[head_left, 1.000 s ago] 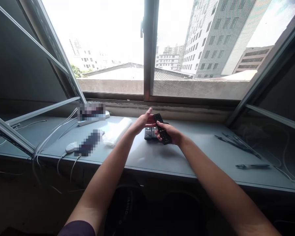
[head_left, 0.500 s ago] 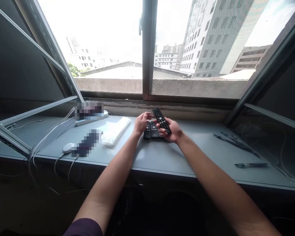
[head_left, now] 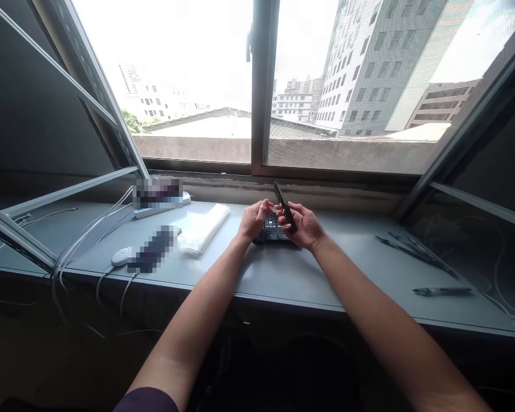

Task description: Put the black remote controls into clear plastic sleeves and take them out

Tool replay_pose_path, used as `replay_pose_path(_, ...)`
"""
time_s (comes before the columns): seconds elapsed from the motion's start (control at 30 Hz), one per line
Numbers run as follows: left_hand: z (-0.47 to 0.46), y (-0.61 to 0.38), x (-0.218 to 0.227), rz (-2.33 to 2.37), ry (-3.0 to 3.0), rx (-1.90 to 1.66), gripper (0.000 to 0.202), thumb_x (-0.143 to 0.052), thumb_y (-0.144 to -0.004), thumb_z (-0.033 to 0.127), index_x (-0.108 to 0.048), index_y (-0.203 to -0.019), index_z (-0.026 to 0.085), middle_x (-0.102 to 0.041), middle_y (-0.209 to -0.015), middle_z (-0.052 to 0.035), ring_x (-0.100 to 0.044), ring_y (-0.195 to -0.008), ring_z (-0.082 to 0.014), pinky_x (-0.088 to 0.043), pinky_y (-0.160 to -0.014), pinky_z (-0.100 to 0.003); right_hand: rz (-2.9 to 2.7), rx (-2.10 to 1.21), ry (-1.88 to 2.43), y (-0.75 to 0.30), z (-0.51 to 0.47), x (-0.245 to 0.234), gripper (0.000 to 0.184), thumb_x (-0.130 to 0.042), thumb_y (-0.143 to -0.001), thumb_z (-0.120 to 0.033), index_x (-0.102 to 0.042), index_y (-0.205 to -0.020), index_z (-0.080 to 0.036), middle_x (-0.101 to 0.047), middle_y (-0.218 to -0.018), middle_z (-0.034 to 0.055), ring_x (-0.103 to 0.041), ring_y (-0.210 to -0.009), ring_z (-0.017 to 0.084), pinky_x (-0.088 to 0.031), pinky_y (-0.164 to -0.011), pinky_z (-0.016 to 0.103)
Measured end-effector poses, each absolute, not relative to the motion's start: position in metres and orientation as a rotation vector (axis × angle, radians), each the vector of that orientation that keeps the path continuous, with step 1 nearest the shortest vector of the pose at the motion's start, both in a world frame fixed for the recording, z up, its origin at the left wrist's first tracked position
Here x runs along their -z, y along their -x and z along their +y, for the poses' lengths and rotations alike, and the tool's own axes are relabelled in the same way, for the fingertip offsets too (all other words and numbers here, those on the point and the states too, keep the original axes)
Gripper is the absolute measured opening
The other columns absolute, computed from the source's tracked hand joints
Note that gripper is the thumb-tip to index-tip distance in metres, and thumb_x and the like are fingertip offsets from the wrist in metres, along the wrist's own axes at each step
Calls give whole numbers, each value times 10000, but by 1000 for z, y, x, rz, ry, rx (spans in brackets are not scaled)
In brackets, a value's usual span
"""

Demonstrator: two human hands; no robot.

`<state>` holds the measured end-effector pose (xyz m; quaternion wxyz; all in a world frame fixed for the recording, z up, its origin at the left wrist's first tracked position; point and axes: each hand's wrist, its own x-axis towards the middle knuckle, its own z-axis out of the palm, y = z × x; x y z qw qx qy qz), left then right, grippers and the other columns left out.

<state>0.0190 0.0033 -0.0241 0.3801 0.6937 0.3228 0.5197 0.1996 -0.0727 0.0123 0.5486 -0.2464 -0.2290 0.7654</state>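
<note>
Head — right grip (head_left: 305, 225) clasps remote (head_left: 286, 210).

The remote control (head_left: 286, 212) in the right hand (head_left: 308, 226) was black, and the remotes (head_left: 272, 229) on the desk (head_left: 292, 280) were black too, patterned with rows of small pale buttons, against a plain blue-grey surface. White showed on the plastic packet (head_left: 206, 229), the round puck (head_left: 120, 257), the power strip (head_left: 186, 198) and the cables (head_left: 75, 240), while the sleeve (head_left: 148, 399) was a solid dark purple. Beyond the window frame (head_left: 261, 86), dark grey-brown, the tall building (head_left: 369, 74) was grey with a regular grid of darker windows.
</note>
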Motion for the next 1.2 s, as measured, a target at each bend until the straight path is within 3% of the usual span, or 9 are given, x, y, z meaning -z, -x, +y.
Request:
replay_pose_path(0.13, 4, -19, 25, 833, -1738, -1333, 406, -612, -1041, 572, -838, -965, 243, -803, -945, -74, -737, -1008, -276, -541, -933, -326, -559, -1799, 624, -202, -72, -13, 274, -485, -1135, -361, -645, -1258, -176, -786, -1008, 114, -752, -751, 181, -612, -481, 206)
replay_pose_path(0.27, 8, -18, 28, 866, -1961, -1343, 593, -401, -1112, 619, -828, -1003, 222, -812, -925, -72, -751, -932, -261, -554, -893, -353, -570, -1817, 553, -202, -71, -9, 360, -362, -1163, -391, -632, -1223, -160, -756, -931, 122, -625, -579, 142, -437, -334, 163)
replay_pose_path(0.43, 10, -19, 30, 871, -2044, -1373, 681, -324, -1121, 655, -828, -982, 219, -813, -904, -72, -753, -889, -250, -549, -874, -352, -600, -1869, 525, -199, -70, -7, 318, -415, -1132, -314, -652, -1237, -130, -697, -860, 88, -573, -562, 139, -488, -373, 197)
replay_pose_path(0.6, 13, -24, 32, 824, -1799, -1328, 683, -424, -1058, 744, -802, -922, 192, -805, -932, -98, -748, -920, -259, -561, -787, -333, -653, -1796, 700, -193, -70, -5, 221, -571, -1117, -319, -680, -1208, -149, -688, -813, 49, -636, -619, 148, -488, -390, 186)
replay_pose_path(0.73, 11, -26, 27, 683, -1484, -1210, 610, -632, -967, 732, -781, -1127, 162, -816, -1053, -119, -750, -937, -255, -565, -787, -328, -759, -1748, 781, -185, -74, -3, 243, -523, -1122, -238, -659, -1323, -221, -771, -996, 55, -682, -649, 151, -509, -427, 202)
replay_pose_path(0.8, 10, -26, 24, 638, -1376, -1183, 587, -703, -938, 692, -765, -1171, 157, -819, -1070, -125, -748, -892, -239, -561, -780, -322, -825, -1750, 762, -182, -76, -3, 275, -476, -1143, -270, -644, -1360, -253, -782, -1040, 59, -693, -669, 159, -528, -463, 218)
replay_pose_path(0.93, 8, -24, 20, 589, -1233, -1207, 562, -707, -950, 675, -760, -1136, 147, -822, -1051, -137, -755, -873, -227, -569, -800, -319, -860, -1836, 755, -180, -78, -4, 433, -344, -1187, -439, -670, -1317, -187, -755, -930, 95, -642, -619, 162, -498, -453, 220)
replay_pose_path(1.03, 9, -23, 19, 563, -1169, -1204, 585, -717, -941, 690, -756, -1155, 147, -820, -1081, -150, -763, -893, -234, -564, -778, -314, -834, -1886, 732, -181, -78, -4, 489, -313, -1189, -426, -696, -1249, -129, -713, -858, 88, -550, -536, 130, -438, -400, 199)
replay_pose_path(1.2, 9, -23, 18, 505, -1133, -1162, 610, -758, -906, 703, -758, -1176, 155, -812, -1130, -153, -767, -982, -251, -569, -896, -353, -804, -1686, 808, -180, -74, 0, 160, -613, -1100, -299, -716, -1134, -182, -679, -827, 28, -602, -613, 126, -498, -447, 177)
